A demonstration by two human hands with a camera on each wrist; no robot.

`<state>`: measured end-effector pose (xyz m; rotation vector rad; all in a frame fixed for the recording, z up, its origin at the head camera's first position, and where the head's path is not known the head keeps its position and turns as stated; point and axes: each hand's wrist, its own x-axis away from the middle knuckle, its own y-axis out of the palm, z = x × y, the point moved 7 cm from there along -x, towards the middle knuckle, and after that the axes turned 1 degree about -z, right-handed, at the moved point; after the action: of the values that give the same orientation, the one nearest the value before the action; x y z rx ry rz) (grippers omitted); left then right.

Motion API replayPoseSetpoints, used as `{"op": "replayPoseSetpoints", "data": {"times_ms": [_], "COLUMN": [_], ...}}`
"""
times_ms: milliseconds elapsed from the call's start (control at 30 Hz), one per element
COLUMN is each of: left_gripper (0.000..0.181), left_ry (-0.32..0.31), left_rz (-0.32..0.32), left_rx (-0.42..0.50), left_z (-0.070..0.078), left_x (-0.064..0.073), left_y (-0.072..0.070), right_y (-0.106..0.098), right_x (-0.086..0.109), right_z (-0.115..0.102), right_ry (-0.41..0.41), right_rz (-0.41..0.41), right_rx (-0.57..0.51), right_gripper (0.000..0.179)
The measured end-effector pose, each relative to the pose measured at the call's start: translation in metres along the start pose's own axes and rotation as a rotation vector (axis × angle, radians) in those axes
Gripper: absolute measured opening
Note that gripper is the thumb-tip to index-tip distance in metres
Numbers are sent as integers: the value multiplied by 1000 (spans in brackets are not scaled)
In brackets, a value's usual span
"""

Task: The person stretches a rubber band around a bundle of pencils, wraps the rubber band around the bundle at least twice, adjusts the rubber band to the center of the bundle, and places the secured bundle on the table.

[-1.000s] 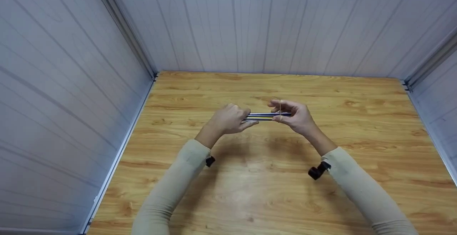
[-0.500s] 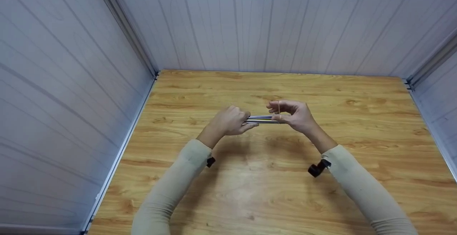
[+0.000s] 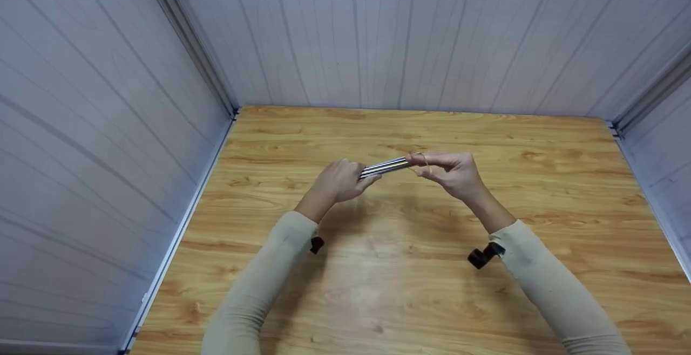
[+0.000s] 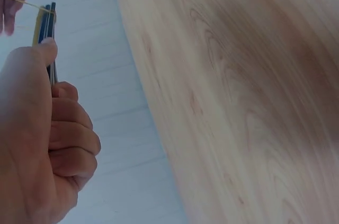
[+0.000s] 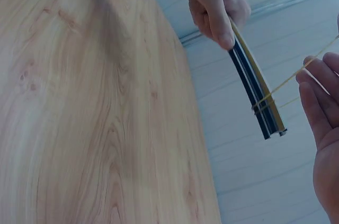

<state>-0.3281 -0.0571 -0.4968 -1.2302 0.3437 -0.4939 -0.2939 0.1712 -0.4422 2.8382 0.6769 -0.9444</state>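
My left hand grips one end of a bundle of slim dark, silvery and yellow sticks, thumb laid along it. A thin yellow rubber band is wound round the bundle near its free end, plain in the right wrist view. From there the band stretches across to my right hand, where it is looped over the spread fingers and thumb. Those fingers look mostly straight. In the left wrist view, the bundle points up past my thumb, with the band running left to the other hand.
A wood-grain table lies below both hands. Pale panelled walls stand behind and on both sides, meeting the table at its edges. A small black camera mount sits on each wrist by the sleeve.
The bundle has tilted, its right end now higher. My right hand has shifted slightly right, off the bundle's end, and the band now runs between that end and the fingers.
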Motion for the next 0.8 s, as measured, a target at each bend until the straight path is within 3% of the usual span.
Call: {"op": "replayPoseSetpoints", "data": {"times_ms": [133, 267, 533, 667, 800], "left_gripper": [55, 58, 60, 57, 56], "left_ry": [-106, -157, -228, -237, -233], "left_rz": [40, 91, 190, 251, 333], "left_rx": [67, 193, 579, 664, 719], "left_z": [-14, -15, -10, -7, -3], "left_x": [-1, -1, 0, 2, 3], "left_y": [0, -1, -1, -3, -6], "right_y": [9, 17, 34, 36, 36], "right_x": [1, 3, 14, 18, 19], "right_z": [-9, -13, -24, -26, -20], "right_ry": [-130, -218, -356, -347, -251], "right_rz": [-57, -72, 54, 132, 180], "right_rx": [27, 92, 244, 197, 102], "right_gripper": [30, 41, 73, 88, 116]}}
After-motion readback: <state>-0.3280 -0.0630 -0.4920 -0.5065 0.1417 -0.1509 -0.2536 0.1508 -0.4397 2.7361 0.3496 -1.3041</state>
